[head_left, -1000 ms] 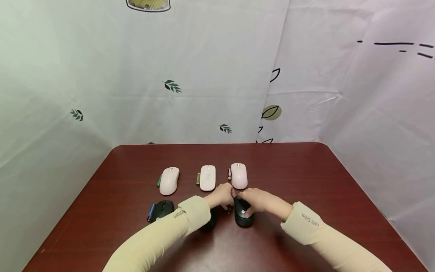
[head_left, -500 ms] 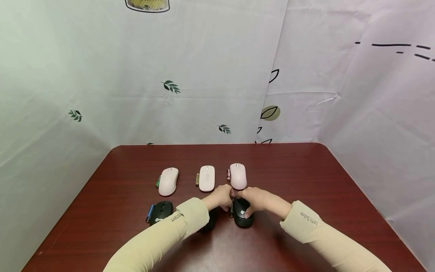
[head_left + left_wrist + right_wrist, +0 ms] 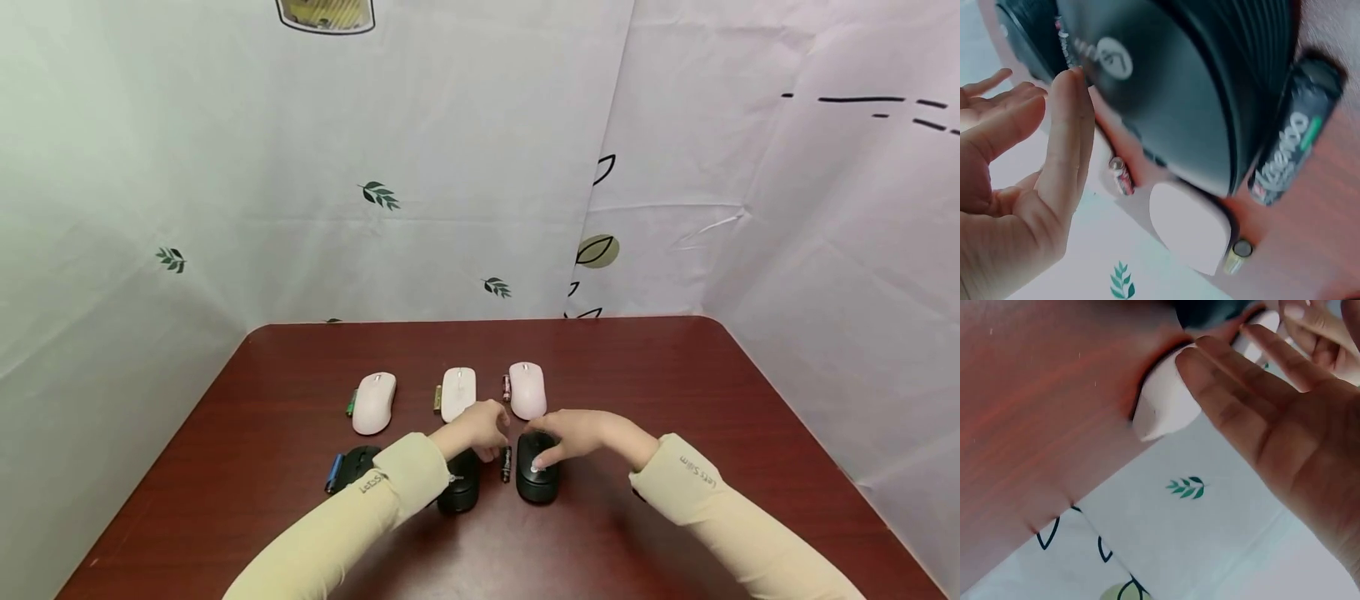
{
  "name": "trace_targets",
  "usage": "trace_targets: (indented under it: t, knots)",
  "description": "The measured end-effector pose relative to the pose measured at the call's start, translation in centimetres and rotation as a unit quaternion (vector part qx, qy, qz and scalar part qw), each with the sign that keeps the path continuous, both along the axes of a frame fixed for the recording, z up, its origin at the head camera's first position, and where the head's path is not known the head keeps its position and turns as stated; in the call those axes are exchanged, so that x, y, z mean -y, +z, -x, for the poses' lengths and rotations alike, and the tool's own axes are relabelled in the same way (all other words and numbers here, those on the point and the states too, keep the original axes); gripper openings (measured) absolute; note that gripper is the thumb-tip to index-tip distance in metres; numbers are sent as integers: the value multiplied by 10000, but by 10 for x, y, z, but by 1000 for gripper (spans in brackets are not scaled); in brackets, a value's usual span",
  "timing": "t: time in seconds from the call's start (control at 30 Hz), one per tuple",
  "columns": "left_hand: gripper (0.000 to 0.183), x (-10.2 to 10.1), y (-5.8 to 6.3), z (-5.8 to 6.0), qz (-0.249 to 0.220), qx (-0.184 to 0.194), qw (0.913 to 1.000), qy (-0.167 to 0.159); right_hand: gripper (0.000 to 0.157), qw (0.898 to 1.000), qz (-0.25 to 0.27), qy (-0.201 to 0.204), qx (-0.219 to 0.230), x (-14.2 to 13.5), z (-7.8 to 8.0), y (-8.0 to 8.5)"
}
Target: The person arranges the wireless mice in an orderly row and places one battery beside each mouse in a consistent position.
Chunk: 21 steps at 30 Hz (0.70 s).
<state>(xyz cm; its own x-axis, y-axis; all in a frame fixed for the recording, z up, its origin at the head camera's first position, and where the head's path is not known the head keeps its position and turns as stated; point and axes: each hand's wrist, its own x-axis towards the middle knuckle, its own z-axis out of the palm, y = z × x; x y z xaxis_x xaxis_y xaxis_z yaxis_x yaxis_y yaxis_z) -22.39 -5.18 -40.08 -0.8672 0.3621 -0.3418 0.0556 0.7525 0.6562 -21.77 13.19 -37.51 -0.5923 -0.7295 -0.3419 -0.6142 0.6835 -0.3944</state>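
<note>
My right hand [image 3: 576,432] is at the right-hand black computer mouse [image 3: 536,489], thumb touching its top. In the right wrist view its fingers [image 3: 1229,394] look straight. Just left of that mouse a dark battery [image 3: 506,464] lies on the table. My left hand [image 3: 477,427] hovers beside this battery, apart from it, over the far end of the middle black mouse [image 3: 459,493]. In the left wrist view its fingers [image 3: 1066,137] hold nothing. That view also shows the middle mouse large, with a dark battery [image 3: 1297,128] along its other side.
At the back lie a white mouse [image 3: 373,404] with a green battery [image 3: 351,402], a second white mouse [image 3: 459,392] with a gold battery [image 3: 437,397], and a pinkish mouse [image 3: 528,390] with a battery [image 3: 506,388]. A black mouse [image 3: 354,467] and blue battery [image 3: 334,472] sit front left.
The left hand has let go of the battery beside the right-hand black mouse and drawn back to the left. The right hand's thumb has shifted slightly up the mouse.
</note>
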Motion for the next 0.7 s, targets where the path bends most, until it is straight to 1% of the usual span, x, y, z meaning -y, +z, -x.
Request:
trace_targets:
  t: [0.07,0.17,0.3,0.37,0.43,0.53,0.7]
  knots:
    - [24,3,1,-1,2,5,10000,37,51,10000,11,-25,50,0,0,1]
    - [18,3,1,-2,128,23,9999,58,54,9997,-158,-43,-177,2,-5,-1]
    - [12,-5,-1,-6,260,45,9996,-72,62,9960,-475,-142,-745,8,-15,-7]
    - [10,-10,-2,-7,340,-33,9993,-126,66,9934,-550,-209,-988,11,-19,-10]
    - [13,-13,-4,-7,459,-140,9988,-112,68,9906,-596,-238,-1209,13,-21,-12]
    - [19,-17,-6,-7,565,-253,9981,-26,65,9897,-564,-233,-1298,15,-22,-14]
    - [24,-19,-11,-6,575,-315,9978,53,59,9918,-551,-209,-1136,14,-20,-15]
